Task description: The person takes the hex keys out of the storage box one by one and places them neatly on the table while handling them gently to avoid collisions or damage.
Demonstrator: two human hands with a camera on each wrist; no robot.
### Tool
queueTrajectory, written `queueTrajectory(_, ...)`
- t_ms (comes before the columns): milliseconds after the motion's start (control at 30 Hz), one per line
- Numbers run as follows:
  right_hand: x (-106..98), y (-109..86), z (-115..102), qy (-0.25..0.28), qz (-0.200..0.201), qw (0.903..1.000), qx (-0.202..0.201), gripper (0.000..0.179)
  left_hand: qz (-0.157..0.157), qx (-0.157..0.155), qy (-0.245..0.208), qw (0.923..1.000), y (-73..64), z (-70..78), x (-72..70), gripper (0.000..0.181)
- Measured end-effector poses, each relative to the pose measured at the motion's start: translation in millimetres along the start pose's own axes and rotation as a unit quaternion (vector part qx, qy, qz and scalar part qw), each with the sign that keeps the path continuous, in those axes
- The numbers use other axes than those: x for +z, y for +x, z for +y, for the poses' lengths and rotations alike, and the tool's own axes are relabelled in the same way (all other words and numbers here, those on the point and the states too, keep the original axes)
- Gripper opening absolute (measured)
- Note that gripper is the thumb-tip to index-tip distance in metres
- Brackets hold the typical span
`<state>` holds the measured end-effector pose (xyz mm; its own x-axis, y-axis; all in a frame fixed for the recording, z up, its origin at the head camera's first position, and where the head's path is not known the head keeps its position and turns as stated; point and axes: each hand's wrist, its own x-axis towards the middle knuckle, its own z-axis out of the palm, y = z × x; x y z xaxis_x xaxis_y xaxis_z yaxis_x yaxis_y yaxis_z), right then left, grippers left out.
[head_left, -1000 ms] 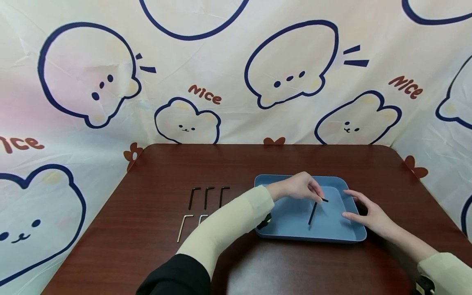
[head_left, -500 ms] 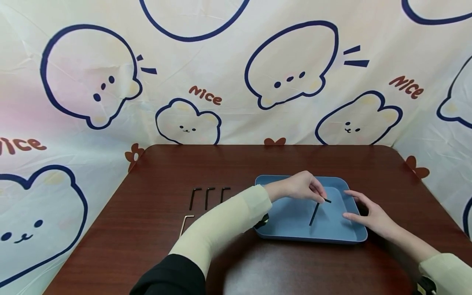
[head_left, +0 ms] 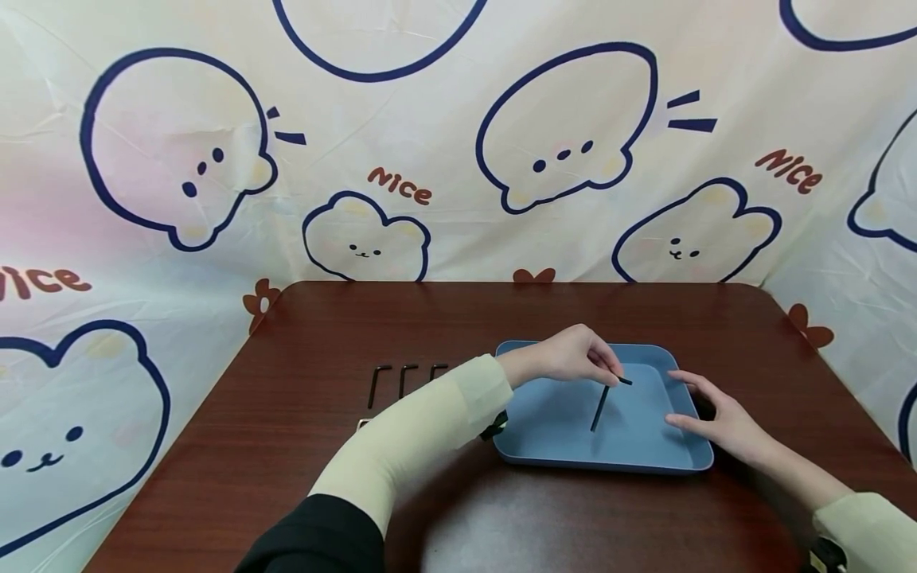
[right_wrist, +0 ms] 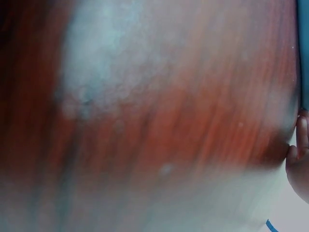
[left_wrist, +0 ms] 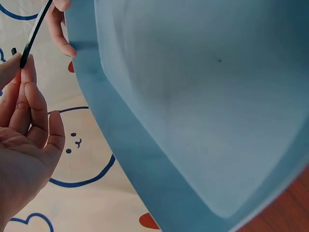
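Observation:
A black hex key (head_left: pixel 598 409) hangs from my left hand (head_left: pixel 573 355), pinched between thumb and fingertips near its bend. It is held over the blue tray (head_left: pixel 552 439), long arm pointing down and short arm to the right. The left wrist view shows the same pinch on the hex key (left_wrist: pixel 35 31), the other fingers loosely bent. My right hand (head_left: pixel 719 418) rests at the tray's right rim, thumb and fingers spread and overlapping the edge. Only a small part of the right hand (right_wrist: pixel 300 162) shows in the right wrist view.
Three black hex keys, one of them the leftmost key (head_left: pixel 372 387), lie in a row left of the tray. A light-coloured hex key (head_left: pixel 364 422) is mostly hidden behind the left sleeve (head_left: pixel 430 426). A printed cloth (head_left: pixel 458 239) hangs behind the brown table (head_left: pixel 322 334).
The left hand has moved slightly left and up with the black hex key. The left forearm now hides more of the light-coloured keys. The right hand has stayed at the rim.

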<state>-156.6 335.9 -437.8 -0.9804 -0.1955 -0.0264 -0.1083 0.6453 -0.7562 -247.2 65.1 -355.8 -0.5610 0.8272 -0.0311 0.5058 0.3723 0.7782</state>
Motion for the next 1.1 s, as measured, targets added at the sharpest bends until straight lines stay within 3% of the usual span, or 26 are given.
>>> queueTrajectory(667, -0.6, -1.8, -1.1, 0.005, 0.000, 0.9999, -0.016, 0.073, 0.018, 0.014, -0.011, 0.9997, -18.0, -3.7, -12.5, 0.017)
queueTrajectory(933, -1.2, -2.4, -0.6, 0.004, 0.000, 0.9998, -0.021, 0.072, 0.025, -0.006, -0.010, 0.9996, -25.1, -7.9, -15.6, 0.015)
queueTrajectory(1100, -1.3, -1.5, -0.8, 0.005, 0.000, 0.9998, -0.021, 0.072, 0.032, -0.002, -0.011, 0.9994, -32.4, -10.7, -19.6, 0.014)
